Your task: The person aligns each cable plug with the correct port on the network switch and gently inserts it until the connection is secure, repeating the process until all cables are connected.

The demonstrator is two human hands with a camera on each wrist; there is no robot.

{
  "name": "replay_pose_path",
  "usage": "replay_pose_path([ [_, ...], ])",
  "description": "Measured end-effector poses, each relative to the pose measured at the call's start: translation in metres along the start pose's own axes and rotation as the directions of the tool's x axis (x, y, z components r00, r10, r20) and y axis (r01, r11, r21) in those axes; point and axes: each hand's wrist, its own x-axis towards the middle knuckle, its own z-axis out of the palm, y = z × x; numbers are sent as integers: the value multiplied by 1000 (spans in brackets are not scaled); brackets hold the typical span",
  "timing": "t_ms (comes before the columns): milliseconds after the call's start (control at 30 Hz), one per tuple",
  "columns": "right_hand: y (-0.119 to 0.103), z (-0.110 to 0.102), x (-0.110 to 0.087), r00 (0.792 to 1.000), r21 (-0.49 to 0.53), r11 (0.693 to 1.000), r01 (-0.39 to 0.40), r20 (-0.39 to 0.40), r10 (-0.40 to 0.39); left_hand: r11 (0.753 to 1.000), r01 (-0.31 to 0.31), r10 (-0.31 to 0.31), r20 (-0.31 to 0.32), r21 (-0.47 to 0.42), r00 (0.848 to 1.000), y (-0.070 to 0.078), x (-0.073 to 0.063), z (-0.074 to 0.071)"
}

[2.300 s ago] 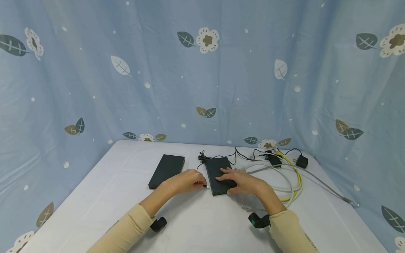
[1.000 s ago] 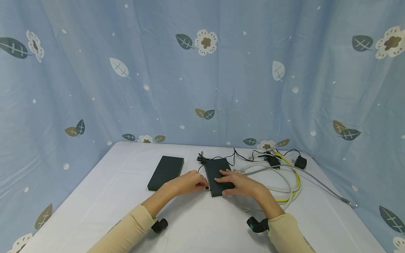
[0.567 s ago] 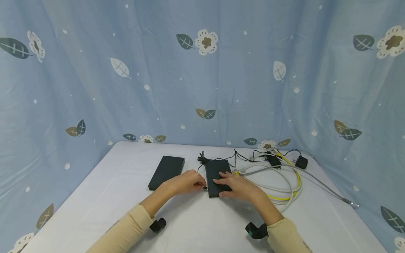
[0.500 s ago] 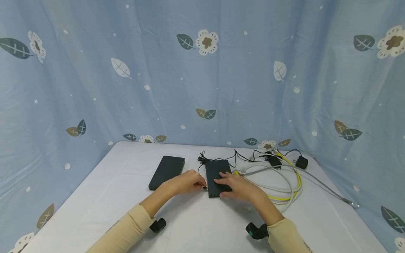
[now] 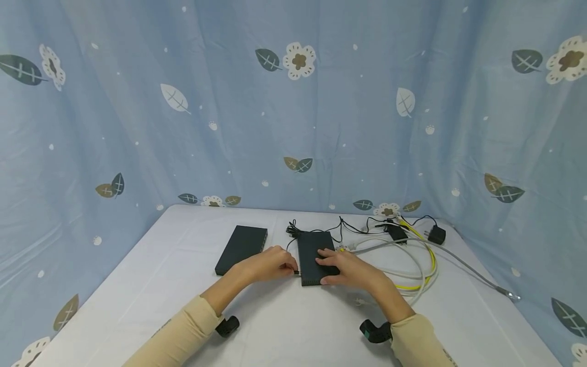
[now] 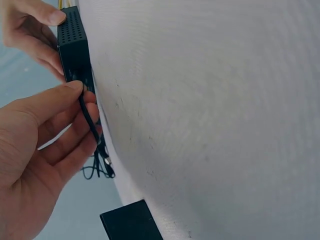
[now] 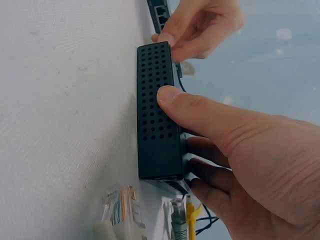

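Well, left fingers pinch a cable; sleeve lettering is illegible.

Table in front of curtain. Center box on table; left box to its left, well apart. Left hand between the two, with plug at center box's left side (seated or just short of it, cannot tell). Right hand on center box, thumb at near end. Cord bundle at its far left corner. To the right: looped network cables; power adapter toward the rear, wall plug farther right.
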Motion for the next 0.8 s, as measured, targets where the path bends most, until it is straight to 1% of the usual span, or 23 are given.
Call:
replay_pose_path([
  [200,-1,0,0,1000,0,1000,-3,8,3,1000,-1,1,-1,-17,1000,0,0,2],
  [300,-3,-1,-1,1000,5,1000,-10,6,10,1000,3,-3,9,-26,1000,0,2,2],
  [400,-4,-3,-2,1000,5,1000,-19,6,19,1000,8,-8,15,-24,1000,0,4,1],
  [533,-4,-3,-1,1000,-1,1000,-7,3,7,1000,8,-7,19,-21,1000,2,6,-1],
  [800,-3,-1,1,1000,-18,1000,4,1,-4,1000,13,-13,35,1,999,8,5,-2],
])
